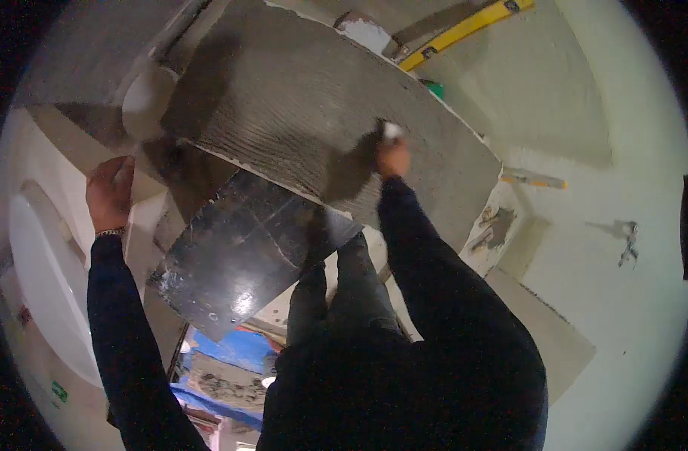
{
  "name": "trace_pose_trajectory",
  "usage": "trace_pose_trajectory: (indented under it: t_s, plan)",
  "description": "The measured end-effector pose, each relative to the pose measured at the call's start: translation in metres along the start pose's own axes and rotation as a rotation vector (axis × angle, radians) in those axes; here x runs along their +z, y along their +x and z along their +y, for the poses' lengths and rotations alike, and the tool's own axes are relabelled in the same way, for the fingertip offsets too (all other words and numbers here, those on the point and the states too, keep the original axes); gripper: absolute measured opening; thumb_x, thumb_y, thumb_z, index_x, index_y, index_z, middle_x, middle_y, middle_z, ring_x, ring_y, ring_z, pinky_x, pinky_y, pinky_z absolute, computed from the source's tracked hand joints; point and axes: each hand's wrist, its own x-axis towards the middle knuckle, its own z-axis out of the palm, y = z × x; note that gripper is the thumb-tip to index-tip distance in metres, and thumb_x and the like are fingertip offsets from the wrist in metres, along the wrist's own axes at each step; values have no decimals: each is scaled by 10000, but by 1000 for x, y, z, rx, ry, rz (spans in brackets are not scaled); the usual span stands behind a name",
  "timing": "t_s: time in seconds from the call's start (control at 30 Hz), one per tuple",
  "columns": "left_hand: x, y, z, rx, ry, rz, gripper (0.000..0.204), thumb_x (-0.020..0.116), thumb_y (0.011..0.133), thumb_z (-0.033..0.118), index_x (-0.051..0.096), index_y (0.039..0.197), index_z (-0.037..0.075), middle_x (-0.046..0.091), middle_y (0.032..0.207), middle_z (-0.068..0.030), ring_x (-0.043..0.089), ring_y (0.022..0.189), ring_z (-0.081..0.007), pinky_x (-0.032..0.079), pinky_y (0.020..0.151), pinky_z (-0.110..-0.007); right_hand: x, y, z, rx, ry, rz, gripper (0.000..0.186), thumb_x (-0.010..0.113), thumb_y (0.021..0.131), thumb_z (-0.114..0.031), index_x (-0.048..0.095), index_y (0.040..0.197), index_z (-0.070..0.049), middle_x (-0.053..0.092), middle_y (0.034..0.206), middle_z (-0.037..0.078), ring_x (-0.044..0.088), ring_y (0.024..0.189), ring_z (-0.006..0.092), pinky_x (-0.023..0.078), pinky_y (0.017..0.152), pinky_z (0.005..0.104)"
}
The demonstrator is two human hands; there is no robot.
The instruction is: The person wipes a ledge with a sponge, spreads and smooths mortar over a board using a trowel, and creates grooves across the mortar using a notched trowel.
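My right hand (394, 159) is closed around a small whitish object (391, 132), slightly blurred, whose kind I cannot make out. It is over a broad grey slab (299, 90) coated with what looks like mortar, with fine curved ridges across its middle and left. My left hand (109, 195), fingers bent, rests at the upper edge of a beige panel (62, 146) on the left. A dark, shiny sheet (239, 233) lies between the slab's near edge and my legs, with pale smears on it.
A yellow spirit level (464, 34) lies beyond the slab. A white oval basin (47, 278) stands at far left. A metal tap fitting (628, 244) sticks out of the pale right wall (622, 316). Blue sheeting (235, 346) is on the floor behind my legs.
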Motion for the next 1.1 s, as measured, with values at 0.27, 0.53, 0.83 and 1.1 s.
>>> trace_pose_trajectory:
  t_s: [0.27,0.53,0.83,1.1]
  plan:
    - [7,8,-2,-203,-245,-111,333,548,873,297,647,1020,14,643,1027,-175,591,989,-333,436,856,-370,25,-72,-32,-884,-331,-360,324,493,853,-224,550,1153,-118,621,1049,145,573,1004,312,504,754,456]
    - [1,4,-8,-168,-290,-163,324,520,892,293,660,1044,43,658,1017,-117,603,950,-211,430,842,-296,-75,-95,209,-1092,-313,-365,275,568,752,-167,585,1027,-161,618,1029,19,537,1048,247,433,852,423]
    - [14,9,-35,-221,-436,-182,394,481,914,348,640,1078,27,652,1053,-121,595,998,-219,426,868,-312,-110,-138,321,322,-107,97,276,607,732,-233,609,952,-67,652,870,180,619,809,381,489,683,465]
    - [21,24,-24,-6,-147,-162,472,418,930,370,619,1092,-24,644,1087,-132,590,1024,-239,404,911,-318,-26,-145,155,69,-39,144,283,649,705,-237,563,950,-123,627,782,144,605,751,360,483,643,470]
